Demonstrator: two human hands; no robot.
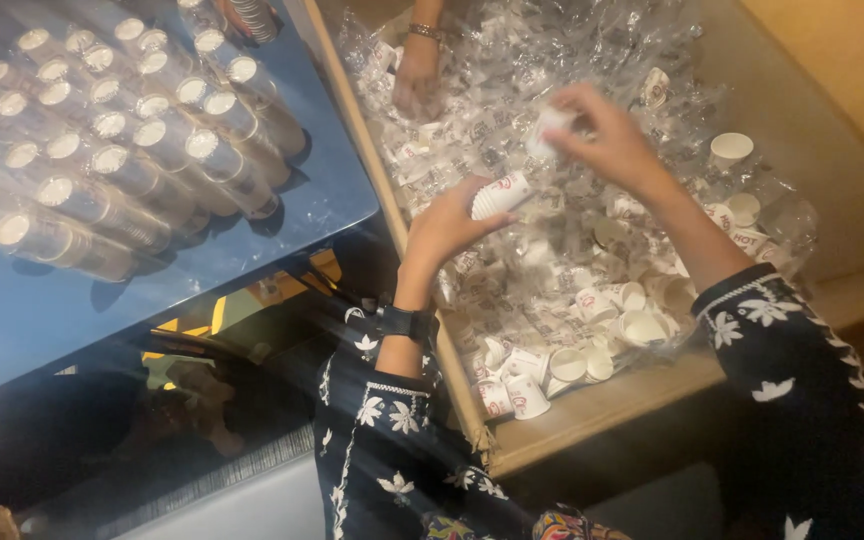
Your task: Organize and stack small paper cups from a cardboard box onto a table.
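My left hand (444,228) grips a short stack of small white paper cups (500,195), lying sideways with the rims pointing right. A little above and to the right, my right hand (607,135) pinches a single white paper cup (547,130) just clear of the stack. Both hands hover over a wooden tray (592,410) filled with loose paper cups (642,325) and clear plastic wrappers (512,90). I wear dark sleeves with white flowers and a black watch on the left wrist.
Another person's hand (417,75) with a bracelet reaches into the tray at the top. To the left, a shiny blue table (102,290) carries several tall sleeves of stacked cups (132,150). One cup (730,148) stands apart at the tray's right.
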